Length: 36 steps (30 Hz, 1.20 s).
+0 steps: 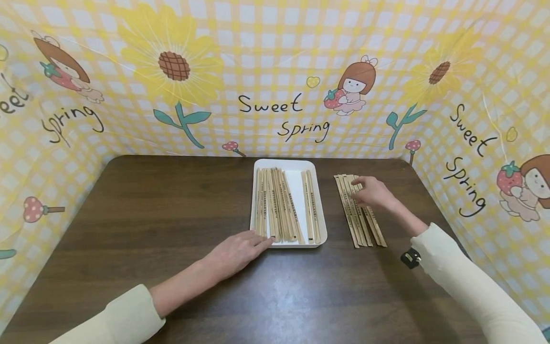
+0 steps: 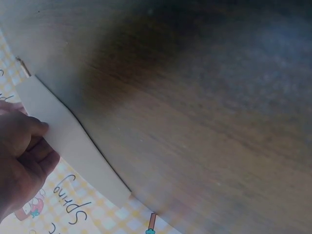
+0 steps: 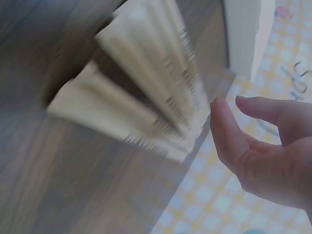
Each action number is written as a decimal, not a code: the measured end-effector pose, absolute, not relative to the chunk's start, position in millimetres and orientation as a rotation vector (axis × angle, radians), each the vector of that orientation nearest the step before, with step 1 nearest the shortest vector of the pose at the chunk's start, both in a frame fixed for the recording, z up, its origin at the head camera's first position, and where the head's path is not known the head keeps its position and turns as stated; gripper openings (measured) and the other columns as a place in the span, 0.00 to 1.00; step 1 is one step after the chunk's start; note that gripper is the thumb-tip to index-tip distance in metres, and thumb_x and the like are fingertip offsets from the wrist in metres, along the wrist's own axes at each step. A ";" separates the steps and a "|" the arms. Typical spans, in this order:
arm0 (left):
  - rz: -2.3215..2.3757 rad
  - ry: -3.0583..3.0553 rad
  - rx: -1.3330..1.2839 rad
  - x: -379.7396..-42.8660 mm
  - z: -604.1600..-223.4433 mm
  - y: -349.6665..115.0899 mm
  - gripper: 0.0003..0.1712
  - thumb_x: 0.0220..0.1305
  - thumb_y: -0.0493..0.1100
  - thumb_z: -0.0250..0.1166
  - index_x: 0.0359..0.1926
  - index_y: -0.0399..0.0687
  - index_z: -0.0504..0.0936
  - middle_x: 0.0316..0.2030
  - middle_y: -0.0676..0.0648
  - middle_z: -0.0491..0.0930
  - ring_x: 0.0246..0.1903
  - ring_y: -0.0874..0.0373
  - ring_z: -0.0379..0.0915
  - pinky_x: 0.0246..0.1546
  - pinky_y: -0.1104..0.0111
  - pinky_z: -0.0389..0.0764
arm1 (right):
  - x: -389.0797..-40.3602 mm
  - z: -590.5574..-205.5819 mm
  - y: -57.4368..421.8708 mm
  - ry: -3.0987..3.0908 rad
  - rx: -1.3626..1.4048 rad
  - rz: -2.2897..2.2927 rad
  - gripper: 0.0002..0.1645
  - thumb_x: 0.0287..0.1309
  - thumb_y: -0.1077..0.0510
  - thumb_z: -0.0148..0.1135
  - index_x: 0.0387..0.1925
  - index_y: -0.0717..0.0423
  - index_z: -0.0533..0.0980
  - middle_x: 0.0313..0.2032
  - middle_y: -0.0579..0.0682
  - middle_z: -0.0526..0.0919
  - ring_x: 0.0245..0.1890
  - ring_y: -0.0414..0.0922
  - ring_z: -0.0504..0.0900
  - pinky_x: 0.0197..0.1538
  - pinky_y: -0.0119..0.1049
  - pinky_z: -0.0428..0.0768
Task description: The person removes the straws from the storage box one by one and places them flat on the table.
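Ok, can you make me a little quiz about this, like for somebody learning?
1. Which hand is at the near edge of the tray? A) left B) right C) neither
2. True or false: all the sticks are inside the tray.
3. Fill in the color: the tray is ____.

Key:
1. A, the left hand.
2. False; more sticks lie on the table beside it.
3. White.
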<state>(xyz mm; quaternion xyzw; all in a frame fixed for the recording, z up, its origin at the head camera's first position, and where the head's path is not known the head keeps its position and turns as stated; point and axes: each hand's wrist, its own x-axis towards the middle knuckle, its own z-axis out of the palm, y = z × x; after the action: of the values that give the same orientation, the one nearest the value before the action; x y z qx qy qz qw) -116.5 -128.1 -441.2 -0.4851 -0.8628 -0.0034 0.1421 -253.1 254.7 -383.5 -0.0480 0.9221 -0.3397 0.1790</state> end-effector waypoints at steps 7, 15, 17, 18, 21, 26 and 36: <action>-0.030 -2.482 -1.399 -116.6 -442.0 -128.6 0.25 0.61 0.30 0.66 0.61 0.36 0.78 0.49 0.44 0.84 0.48 0.51 0.80 0.55 0.61 0.79 | -251.0 -374.3 227.0 2.425 -0.175 -1.188 0.33 0.66 0.66 0.59 0.69 0.70 0.62 0.49 0.73 0.79 0.45 0.62 0.83 0.51 0.53 0.82; -0.022 -2.487 -1.398 -117.1 -441.3 -128.4 0.25 0.61 0.30 0.66 0.61 0.36 0.78 0.49 0.44 0.84 0.49 0.51 0.80 0.56 0.61 0.79 | -246.4 -368.3 195.1 2.333 -0.221 -1.265 0.31 0.65 0.69 0.58 0.68 0.70 0.63 0.48 0.72 0.79 0.42 0.59 0.84 0.50 0.51 0.83; -0.022 -2.490 -1.398 -117.1 -441.3 -128.5 0.25 0.62 0.30 0.66 0.61 0.36 0.78 0.49 0.44 0.84 0.49 0.51 0.80 0.55 0.61 0.79 | -245.7 -369.5 186.9 2.340 -0.227 -1.272 0.30 0.65 0.70 0.58 0.67 0.70 0.65 0.46 0.70 0.79 0.44 0.61 0.83 0.47 0.47 0.85; -0.027 -2.492 -1.398 -117.1 -441.3 -128.5 0.25 0.62 0.30 0.66 0.61 0.36 0.78 0.49 0.44 0.84 0.49 0.51 0.80 0.56 0.61 0.79 | -245.4 -370.4 183.1 2.347 -0.231 -1.272 0.30 0.64 0.70 0.58 0.66 0.71 0.65 0.45 0.69 0.79 0.45 0.62 0.83 0.46 0.46 0.85; -0.028 -2.494 -1.400 -116.9 -441.6 -128.7 0.25 0.62 0.30 0.66 0.61 0.36 0.78 0.49 0.44 0.84 0.49 0.51 0.80 0.55 0.61 0.79 | -244.0 -373.3 171.6 2.359 -0.259 -1.278 0.29 0.63 0.71 0.59 0.65 0.71 0.67 0.44 0.69 0.79 0.45 0.64 0.83 0.44 0.44 0.86; -0.025 -2.484 -1.399 -117.3 -441.6 -128.5 0.25 0.61 0.31 0.67 0.61 0.36 0.78 0.49 0.44 0.84 0.48 0.52 0.80 0.54 0.63 0.79 | -240.9 -377.8 154.4 2.377 -0.330 -1.245 0.26 0.62 0.72 0.58 0.62 0.71 0.69 0.41 0.69 0.80 0.43 0.64 0.83 0.43 0.46 0.86; -0.042 -2.519 -1.396 -116.8 -441.3 -128.2 0.24 0.63 0.31 0.66 0.61 0.37 0.78 0.50 0.43 0.83 0.49 0.50 0.80 0.53 0.62 0.80 | -236.1 -389.2 132.3 2.587 -0.377 -0.957 0.23 0.58 0.67 0.66 0.56 0.61 0.78 0.40 0.56 0.84 0.37 0.50 0.84 0.37 0.39 0.83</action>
<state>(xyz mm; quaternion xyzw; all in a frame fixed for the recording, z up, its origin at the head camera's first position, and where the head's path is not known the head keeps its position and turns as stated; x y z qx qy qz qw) -116.8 -128.2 -441.3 -0.4805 -0.8671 -0.0144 0.1305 -236.1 132.3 -389.2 -0.1334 0.9145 -0.3381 0.1777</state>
